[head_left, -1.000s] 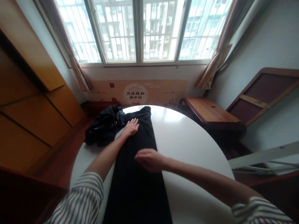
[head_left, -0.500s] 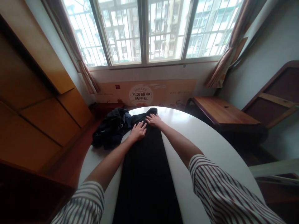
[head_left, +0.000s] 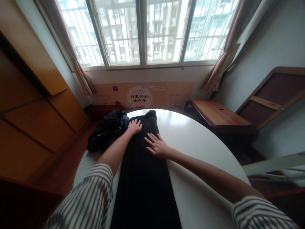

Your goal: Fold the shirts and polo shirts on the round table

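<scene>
A long black garment (head_left: 145,187), which looks like a pair of trousers, lies lengthwise over the white round table (head_left: 195,140), its narrower end at the far edge. My left hand (head_left: 135,126) rests flat near the upper left of the cloth, fingers spread. Lower down, my right hand (head_left: 157,146) lies palm down on the right side of the garment, fingers apart. Neither hand grips the fabric. Close to my left hand is a crumpled heap of dark clothes (head_left: 106,132), with a small shiny piece on it.
A wooden bench-like table (head_left: 219,111) stands beyond the table on the right, with a framed panel (head_left: 269,95) leaning by the wall. Wooden cabinets (head_left: 35,127) line the left. A printed banner (head_left: 164,93) runs below the barred window (head_left: 124,35).
My right hand has slid down the garment toward me. My left hand has moved up and left to its upper left edge. The garment's far end lies more spread out.
</scene>
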Available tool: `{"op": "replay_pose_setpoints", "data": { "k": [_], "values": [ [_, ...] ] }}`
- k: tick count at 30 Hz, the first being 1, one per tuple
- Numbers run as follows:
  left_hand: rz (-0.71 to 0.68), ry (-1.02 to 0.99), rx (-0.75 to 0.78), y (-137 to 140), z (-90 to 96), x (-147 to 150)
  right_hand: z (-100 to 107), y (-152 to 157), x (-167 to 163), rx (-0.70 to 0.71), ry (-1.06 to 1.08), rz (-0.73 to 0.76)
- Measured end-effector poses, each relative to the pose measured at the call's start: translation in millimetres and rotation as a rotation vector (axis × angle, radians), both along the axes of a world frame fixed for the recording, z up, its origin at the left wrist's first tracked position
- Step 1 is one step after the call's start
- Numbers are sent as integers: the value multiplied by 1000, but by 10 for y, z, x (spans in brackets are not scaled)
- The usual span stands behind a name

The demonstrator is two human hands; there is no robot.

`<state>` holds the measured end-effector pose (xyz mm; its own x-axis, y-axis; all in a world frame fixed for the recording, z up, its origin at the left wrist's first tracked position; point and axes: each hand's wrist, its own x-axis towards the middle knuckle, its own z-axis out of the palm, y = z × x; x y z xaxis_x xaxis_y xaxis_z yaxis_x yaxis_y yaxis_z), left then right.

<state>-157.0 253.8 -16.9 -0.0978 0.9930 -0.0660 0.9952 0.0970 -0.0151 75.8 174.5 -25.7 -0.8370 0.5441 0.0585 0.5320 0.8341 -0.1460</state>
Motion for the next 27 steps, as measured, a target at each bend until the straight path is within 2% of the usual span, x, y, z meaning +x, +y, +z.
{"op": "replay_pose_setpoints", "data": {
  "k": [3, 6, 8, 11, 13, 15, 17, 20, 22, 24, 27],
  "values": [
    [-26, 22, 20, -5, 100, 94, 91, -495, 280, -83, 44, 156],
    [-123, 28, 70, -133, 212, 319, 223, -846, 471, -185, 81, 331],
    [-277, 2, 82, -319, 238, 499, 304, -980, 534, -244, 89, 391],
    [-588, -93, 21, -700, 167, 691, 374, -1148, 564, -303, 87, 414],
    [-681, -140, -15, -922, 84, 740, 393, -1314, 581, -337, 95, 461],
    [-643, -137, -12, -1037, 24, 753, 408, -1531, 621, -370, 116, 533],
    [-565, -110, 9, -1035, 11, 768, 436, -1759, 684, -386, 140, 602],
    [-464, -70, 27, -945, 73, 811, 515, -2026, 798, -359, 178, 700],
    [-444, -59, 43, -976, 137, 823, 585, -2127, 888, -331, 204, 758],
    [-476, -85, 90, -1191, 203, 798, 634, -2179, 1006, -305, 212, 795],
    [-598, -247, 182, -1924, 302, 712, 570, -2231, 1257, -212, 150, 741]
  ]
}}
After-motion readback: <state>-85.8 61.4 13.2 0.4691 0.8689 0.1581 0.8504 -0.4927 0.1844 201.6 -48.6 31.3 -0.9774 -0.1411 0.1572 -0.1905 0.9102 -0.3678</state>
